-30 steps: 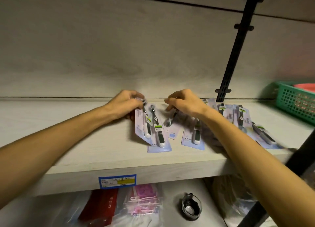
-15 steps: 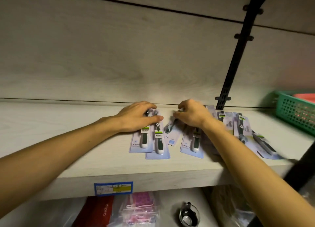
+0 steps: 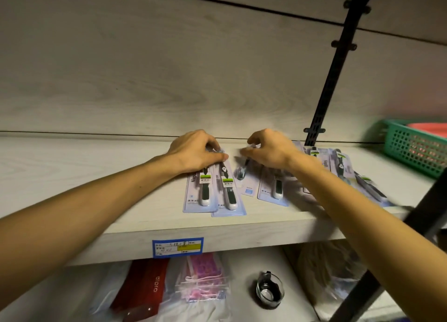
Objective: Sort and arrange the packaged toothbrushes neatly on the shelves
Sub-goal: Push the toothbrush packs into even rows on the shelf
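Head view. Pale wood-grain shelf [image 3: 96, 200] against matching back panel; black slotted upright [image 3: 331, 79] rising at back right of shelf.

Left hand [image 3: 196, 152] at mid-shelf near back edge, fingers curled down over top ends of two packaged toothbrushes, thumb tip pressed on the right one. Left pack [image 3: 200, 191] and second pack [image 3: 228, 196] side by side, edges overlapping, lower ends pointing toward front edge; white-and-dark handles with green labels visible through blisters.

Right hand [image 3: 271, 150] just right of left hand, apart from it, fingers bent and pinching top of a third pack [image 3: 244, 179]; exact grip blurred, cannot tell how many fingers touch. Third pack tilted, between the left pair and a fourth pack [image 3: 273, 188] lying partly under right wrist.

Loose overlapped cluster of more packs [image 3: 343, 167] toward right end of shelf, one reaching the front edge; outlines blurred by motion.

Green mesh basket [image 3: 411, 147] at far right end of shelf, something red inside, kind not discernible.

Blue-bordered price label [image 3: 177, 247] on front lip of shelf, below the left pair.

Lower shelf: red packet [image 3: 142, 288] and clear bags with pink contents [image 3: 205, 280] at left, small glass jar [image 3: 269, 290] at centre, crumpled clear plastic bag [image 3: 326, 273] at right.
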Tool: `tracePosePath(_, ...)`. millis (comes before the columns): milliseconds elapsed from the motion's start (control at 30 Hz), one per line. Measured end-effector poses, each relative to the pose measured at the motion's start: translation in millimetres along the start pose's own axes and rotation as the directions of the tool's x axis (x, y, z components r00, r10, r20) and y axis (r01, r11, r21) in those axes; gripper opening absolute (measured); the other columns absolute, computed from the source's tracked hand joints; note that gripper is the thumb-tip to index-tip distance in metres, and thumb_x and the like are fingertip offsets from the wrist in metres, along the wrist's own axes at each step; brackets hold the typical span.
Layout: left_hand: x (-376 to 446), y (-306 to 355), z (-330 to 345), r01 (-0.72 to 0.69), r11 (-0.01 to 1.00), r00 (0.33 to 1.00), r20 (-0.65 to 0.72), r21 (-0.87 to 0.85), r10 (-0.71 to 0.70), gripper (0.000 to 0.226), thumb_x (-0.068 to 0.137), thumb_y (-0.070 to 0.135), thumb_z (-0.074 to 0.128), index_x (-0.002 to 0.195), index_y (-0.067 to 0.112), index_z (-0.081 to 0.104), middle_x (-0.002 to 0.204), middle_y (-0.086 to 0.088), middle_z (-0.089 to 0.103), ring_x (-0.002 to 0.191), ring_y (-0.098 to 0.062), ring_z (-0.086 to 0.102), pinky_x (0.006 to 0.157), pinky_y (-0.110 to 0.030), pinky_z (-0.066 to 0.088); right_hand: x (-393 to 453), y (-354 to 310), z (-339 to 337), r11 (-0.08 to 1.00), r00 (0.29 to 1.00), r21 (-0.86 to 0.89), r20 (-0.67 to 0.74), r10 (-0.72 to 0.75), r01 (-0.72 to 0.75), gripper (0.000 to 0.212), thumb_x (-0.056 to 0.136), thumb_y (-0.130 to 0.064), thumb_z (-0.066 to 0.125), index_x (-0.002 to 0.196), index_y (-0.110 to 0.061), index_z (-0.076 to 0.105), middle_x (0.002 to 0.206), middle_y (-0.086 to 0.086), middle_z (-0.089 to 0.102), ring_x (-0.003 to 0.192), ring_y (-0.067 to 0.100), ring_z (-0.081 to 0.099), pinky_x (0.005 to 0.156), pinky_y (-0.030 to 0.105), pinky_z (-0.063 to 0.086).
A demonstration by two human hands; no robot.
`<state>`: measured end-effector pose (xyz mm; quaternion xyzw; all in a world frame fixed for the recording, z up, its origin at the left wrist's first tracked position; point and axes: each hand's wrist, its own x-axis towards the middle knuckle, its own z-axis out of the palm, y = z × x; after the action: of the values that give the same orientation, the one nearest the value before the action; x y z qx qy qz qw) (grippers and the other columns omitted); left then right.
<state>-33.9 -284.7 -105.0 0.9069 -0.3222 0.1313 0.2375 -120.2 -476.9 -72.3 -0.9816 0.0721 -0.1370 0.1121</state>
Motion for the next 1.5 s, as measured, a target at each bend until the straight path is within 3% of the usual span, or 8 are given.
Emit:
tracePosePath(167,4.5,-8.5,-6.3,0.078,0.997,0.997,-0.023,-0.012,-0.078,0.027,0.079,0.055,0.072,0.088,0.03,0.075,0.091,0.011,0.072,0.091,-0.019,0.065,0.072,-0.029,0.047,-33.1,-14.2,-3.4,0.997,0.999,-0.076,-0.046,0.015,-0.018,0.047,0.077,-0.07,0.062,0.088,-0.024,0.069,0.086,0.002,0.071,0.082,0.025,0.065,0.067,0.033,0.05)
tracePosePath(433,2.1,-17.4,-15.8,0.119,0.993,0.991,-0.061,-0.018,-0.12,0.028,0.078,0.052,0.072,0.093,0.03,0.076,0.095,0.011,0.073,0.092,-0.019,0.065,0.073,-0.028,0.048,-61.5,-41.5,4.2,0.975,0.991,-0.192,-0.046,-0.124,0.113,0.034,0.088,-0.05,0.059,0.102,-0.021,0.071,0.102,0.006,0.073,0.094,0.028,0.065,0.079,0.036,0.054)
tracePosePath(700,1.4,-16.6,-28.8,0.094,0.989,0.973,-0.198,-0.114,-0.115,0.026,0.079,0.05,0.069,0.095,0.03,0.077,0.088,0.012,0.072,0.085,-0.017,0.065,0.066,-0.026,0.041,-69.6,-43.0,-27.7,0.995,0.977,-0.005,-0.186,-0.099,0.1,0.019,0.088,-0.041,0.061,0.092,-0.027,0.072,0.068,-0.013,0.065,0.069,0.015,0.062,0.063,0.031,0.05)
tracePosePath(867,3.3,-21.1,-32.2,0.1,0.987,0.959,-0.253,-0.125,-0.129,0.029,0.079,0.049,0.069,0.099,0.03,0.077,0.1,0.011,0.074,0.094,-0.019,0.066,0.072,-0.027,0.045,-61.0,-9.4,-55.6,0.993,0.996,-0.076,-0.001,-0.091,0.091,0.022,0.089,-0.025,0.071,0.11,-0.019,0.074,0.098,-0.001,0.073,0.087,0.019,0.067,0.083,0.039,0.056)
tracePosePath(1033,3.6,-18.2,-29.0,0.083,0.992,0.974,-0.203,-0.09,-0.1,0.027,0.08,0.048,0.07,0.098,0.029,0.077,0.098,0.011,0.074,0.089,-0.017,0.065,0.068,-0.026,0.042,-46.9,28.5,-74.0,0.999,0.992,-0.017,0.119,-0.039,0.041,0.032,0.081,-0.001,0.075,0.108,-0.018,0.076,0.094,-0.002,0.074,0.078,0.005,0.066,0.072,0.018,0.047)
tracePosePath(1200,2.8,-16.4,-24.0,0.02,0.998,0.995,-0.093,-0.064,-0.025,0.027,0.081,0.05,0.071,0.097,0.03,0.077,0.099,0.011,0.074,0.091,-0.017,0.066,0.074,-0.029,0.051,-20.2,43.5,-71.5,0.99,0.979,-0.129,0.187,0.079,-0.055,0.047,0.077,0.011,0.061,0.103,-0.024,0.079,0.092,-0.004,0.074,0.085,0.015,0.067,0.08,0.032,0.057)
tracePosePath(1400,3.4,-16.5,-20.8,-0.005,0.998,0.995,-0.104,-0.059,-0.001,0.025,0.08,0.052,0.07,0.096,0.033,0.076,0.099,0.012,0.074,0.091,-0.017,0.065,0.069,-0.026,0.043,9.2,28.2,-53.3,0.977,0.987,-0.215,0.157,0.044,-0.01,0.05,0.074,0.008,0.059,0.095,-0.032,0.08,0.07,-0.023,0.063,0.063,-0.005,0.054,0.045,0.003,0.035)
tracePosePath(1500,4.5,-14.6,-23.7,0.006,0.997,0.992,-0.127,-0.082,-0.016,0.022,0.078,0.052,0.071,0.091,0.035,0.076,0.096,0.014,0.073,0.09,-0.015,0.065,0.068,-0.025,0.04,21.1,20.4,-46.5,0.976,0.986,-0.218,0.165,0.029,0.008,0.051,0.073,0.009,0.056,0.09,-0.033,0.08,0.081,-0.012,0.073,0.07,0.005,0.063,0.058,0.013,0.046)
